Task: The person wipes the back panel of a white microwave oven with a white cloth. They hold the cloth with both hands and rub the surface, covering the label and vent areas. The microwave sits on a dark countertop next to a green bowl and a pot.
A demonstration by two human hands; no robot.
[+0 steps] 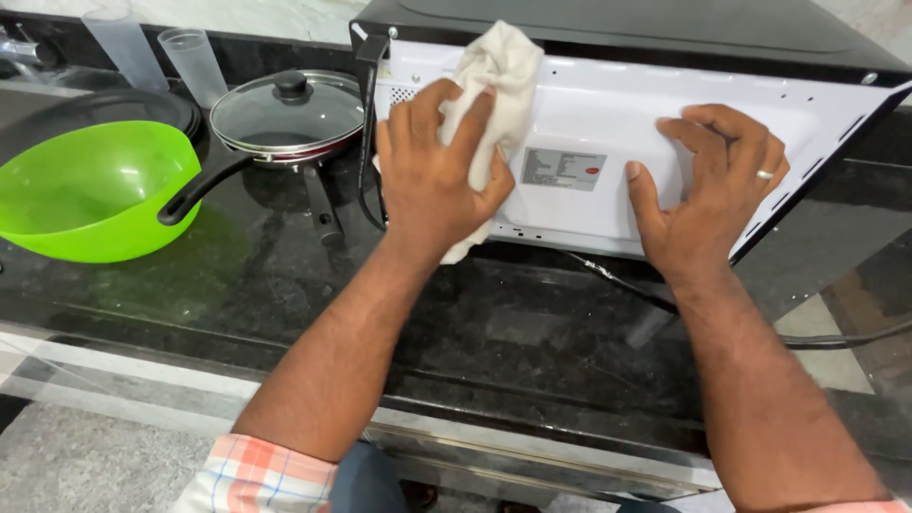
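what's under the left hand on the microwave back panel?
A white cloth, pressed by the left hand against the microwave's white back panel. Cloth shows above and below the hand. The panel under the cloth is covered; the grey label beside it shows.

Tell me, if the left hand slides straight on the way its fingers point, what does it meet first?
The left hand, pressing the white cloth on the microwave's white back panel, points up; it would probably meet the black top edge first.

A home kitchen: black stone counter (532, 332), lidded frying pan (285, 119), microwave (617, 123)
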